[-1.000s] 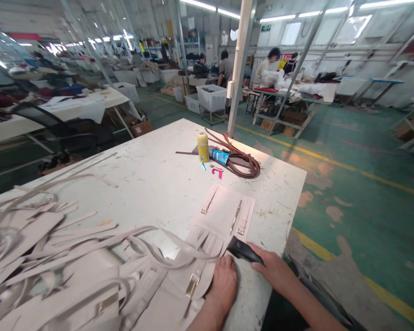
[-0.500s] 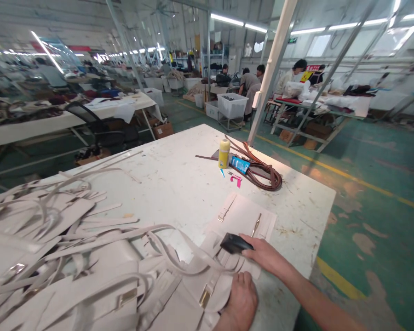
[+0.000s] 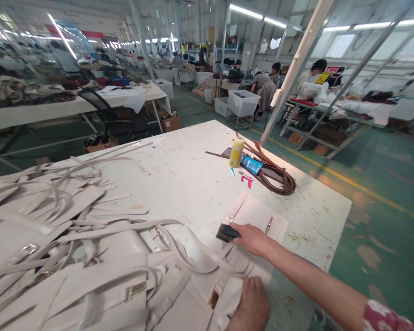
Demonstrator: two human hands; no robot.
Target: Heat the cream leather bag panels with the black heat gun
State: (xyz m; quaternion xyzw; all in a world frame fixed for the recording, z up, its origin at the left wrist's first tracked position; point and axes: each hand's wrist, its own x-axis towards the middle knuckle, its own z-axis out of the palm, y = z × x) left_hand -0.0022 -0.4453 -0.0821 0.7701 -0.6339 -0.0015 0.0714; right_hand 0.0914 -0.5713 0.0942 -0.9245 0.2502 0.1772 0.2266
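My right hand (image 3: 251,238) is closed around a black, block-shaped handheld tool (image 3: 228,232), held over a pale beige leather panel (image 3: 279,224). A small buckle (image 3: 232,216) and a thin metal-tipped strap (image 3: 269,226) show on that panel. Nearer to me, my left hand (image 3: 253,299) curls its fingers at the edge of a beige leather bag piece (image 3: 232,294) with a gold-coloured metal fitting (image 3: 214,298). Its fingertips are partly hidden. Loose beige straps (image 3: 207,262) curve between the two hands and the pile on the left.
A heap of beige leather pieces (image 3: 113,257) covers the white table's (image 3: 179,161) left side. Farther back stand a yellow bottle (image 3: 236,152), a blue packet (image 3: 251,164), a pink item (image 3: 246,180) and coiled brown straps (image 3: 286,183). A slanted post (image 3: 290,78) rises behind; people work at other tables.
My right hand has shifted the black tool slightly left and up, nearer the buckle, and more of the forearm shows. The left hand stays at the leather edge. The whole view has turned slightly left.
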